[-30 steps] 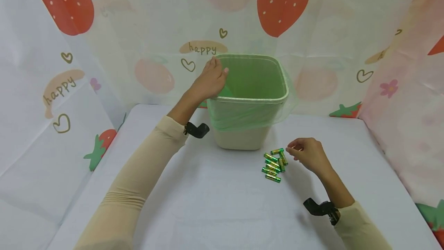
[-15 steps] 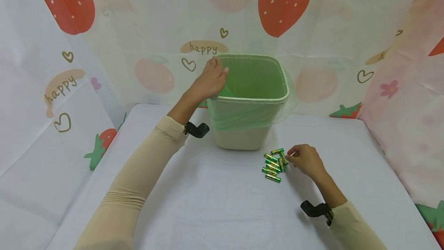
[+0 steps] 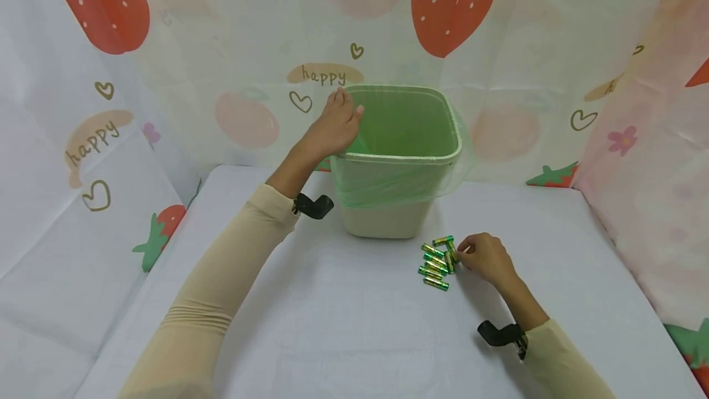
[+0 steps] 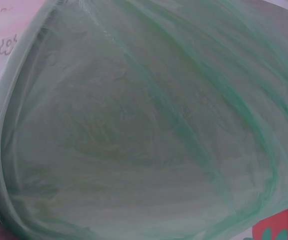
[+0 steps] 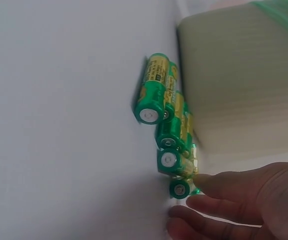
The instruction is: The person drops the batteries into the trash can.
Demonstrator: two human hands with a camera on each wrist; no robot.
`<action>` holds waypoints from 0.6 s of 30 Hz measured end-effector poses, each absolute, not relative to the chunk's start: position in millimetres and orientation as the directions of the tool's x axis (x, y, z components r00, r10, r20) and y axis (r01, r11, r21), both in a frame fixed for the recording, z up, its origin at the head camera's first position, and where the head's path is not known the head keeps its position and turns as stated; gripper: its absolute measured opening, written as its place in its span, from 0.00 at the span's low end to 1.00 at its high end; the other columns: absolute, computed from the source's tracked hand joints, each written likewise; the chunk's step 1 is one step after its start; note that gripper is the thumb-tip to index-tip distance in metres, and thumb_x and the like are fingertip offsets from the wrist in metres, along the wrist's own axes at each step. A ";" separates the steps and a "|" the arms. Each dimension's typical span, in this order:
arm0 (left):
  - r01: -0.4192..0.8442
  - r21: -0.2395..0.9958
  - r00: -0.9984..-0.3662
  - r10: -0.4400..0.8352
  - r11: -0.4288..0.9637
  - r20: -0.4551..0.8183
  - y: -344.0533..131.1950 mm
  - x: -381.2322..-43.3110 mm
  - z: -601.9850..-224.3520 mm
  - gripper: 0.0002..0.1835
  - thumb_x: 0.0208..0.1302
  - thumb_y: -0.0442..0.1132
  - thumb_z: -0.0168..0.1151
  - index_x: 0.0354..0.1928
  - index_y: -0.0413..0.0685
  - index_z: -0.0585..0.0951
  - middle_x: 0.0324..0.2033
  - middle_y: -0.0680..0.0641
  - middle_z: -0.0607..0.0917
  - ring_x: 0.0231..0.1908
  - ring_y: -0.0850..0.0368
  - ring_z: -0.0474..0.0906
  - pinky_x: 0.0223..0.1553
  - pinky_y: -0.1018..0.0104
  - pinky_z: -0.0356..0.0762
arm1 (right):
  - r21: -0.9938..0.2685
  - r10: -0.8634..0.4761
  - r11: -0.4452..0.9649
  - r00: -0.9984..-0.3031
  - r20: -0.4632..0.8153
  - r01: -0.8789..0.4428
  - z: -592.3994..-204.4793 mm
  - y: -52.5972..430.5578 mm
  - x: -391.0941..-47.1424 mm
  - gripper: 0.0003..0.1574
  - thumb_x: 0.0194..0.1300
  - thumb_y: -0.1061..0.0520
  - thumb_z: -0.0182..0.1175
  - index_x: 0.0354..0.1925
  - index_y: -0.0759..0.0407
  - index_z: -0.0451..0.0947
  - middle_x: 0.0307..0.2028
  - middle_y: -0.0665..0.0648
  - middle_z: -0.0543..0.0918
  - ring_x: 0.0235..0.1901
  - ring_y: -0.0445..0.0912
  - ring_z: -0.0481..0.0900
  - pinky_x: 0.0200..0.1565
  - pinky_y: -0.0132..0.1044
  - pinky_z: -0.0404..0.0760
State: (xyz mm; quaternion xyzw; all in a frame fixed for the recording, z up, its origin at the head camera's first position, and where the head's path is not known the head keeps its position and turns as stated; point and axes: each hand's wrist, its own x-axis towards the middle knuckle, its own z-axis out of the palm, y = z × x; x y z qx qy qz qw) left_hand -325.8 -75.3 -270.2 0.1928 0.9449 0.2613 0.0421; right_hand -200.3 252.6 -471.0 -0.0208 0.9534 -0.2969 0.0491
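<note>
In the head view my left hand [image 3: 335,123] grips the left rim of a pale green trash bin [image 3: 382,220], lined with a thin green plastic bag [image 3: 388,186]. The left wrist view is filled by the bag-covered bin wall [image 4: 108,115]. My right hand [image 3: 486,257] is low over the table, its thumb and forefinger pinching a green-and-gold battery [image 5: 180,189] at the right side of a small pile. Several other batteries [image 3: 436,284] lie loosely together on the white cloth. The right wrist view shows the nearest battery [image 5: 154,87] lying apart from my fingers.
A white cloth covers the table [image 3: 343,325]. Just behind the batteries stands the bin. A strawberry-print curtain [image 3: 249,36] hangs at the back and both sides. A black wrist camera [image 3: 312,207] is strapped to the left wrist, another [image 3: 501,333] to the right.
My right hand has come down and slightly left, its fingertips meeting the battery at the right of the pile. The left hand and the bin have stayed put.
</note>
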 end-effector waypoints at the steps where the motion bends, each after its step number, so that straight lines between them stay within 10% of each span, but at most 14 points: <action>1: 0.343 0.509 -0.922 0.386 0.790 0.022 -75.5 -326.6 -270.6 0.36 0.84 0.51 0.24 0.77 0.29 0.34 0.78 0.32 0.30 0.78 0.41 0.22 0.78 0.54 0.30 | -0.564 -0.068 0.826 -0.994 -0.080 -0.011 -472.2 252.5 -200.6 0.10 0.64 0.58 0.68 0.37 0.66 0.87 0.23 0.54 0.83 0.22 0.46 0.75 0.22 0.37 0.72; 18: 0.350 0.519 -0.920 0.390 0.780 0.035 -76.0 -327.3 -272.0 0.36 0.84 0.51 0.24 0.77 0.28 0.35 0.78 0.32 0.29 0.78 0.41 0.22 0.78 0.54 0.30 | -0.523 -0.064 0.852 -0.991 -0.118 0.007 -475.9 251.3 -203.5 0.09 0.62 0.57 0.69 0.32 0.64 0.86 0.25 0.53 0.83 0.24 0.46 0.76 0.22 0.36 0.72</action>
